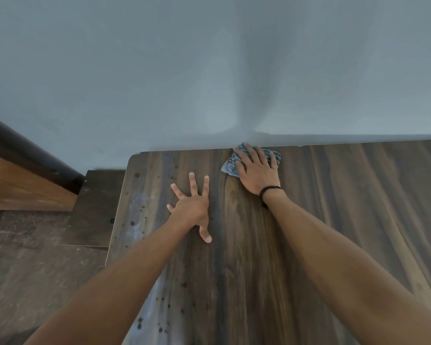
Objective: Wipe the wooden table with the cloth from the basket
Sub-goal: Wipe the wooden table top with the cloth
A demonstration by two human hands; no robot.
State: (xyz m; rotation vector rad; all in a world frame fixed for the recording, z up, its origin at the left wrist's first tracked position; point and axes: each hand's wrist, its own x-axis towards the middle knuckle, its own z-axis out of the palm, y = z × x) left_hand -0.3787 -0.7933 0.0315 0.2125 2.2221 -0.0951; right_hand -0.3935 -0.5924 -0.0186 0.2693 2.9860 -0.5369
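The right hand (258, 170) lies palm-down on the cloth (228, 166). Its fingers are straight and slightly fanned, pressing the cloth flat rather than gripping it. The cloth is a folded blue-grey patterned piece. It sits at the 12 o'clock edge of the wooden table (334, 220), right against the pale wall (209, 70). Its corners show past the hand at 9 o'clock and 2 o'clock. A black band (269, 189) circles the right wrist.

The left hand (192, 207) rests on bare wood at about 7 o'clock from the cloth, close by but apart from it. Its fingers are spread wide, the fingertips touching the tabletop, and the thumb points back toward 5 o'clock. It holds nothing. Dark spots (135, 175) dot the table's 9 o'clock edge, beyond which a dark floor (35, 270) shows.
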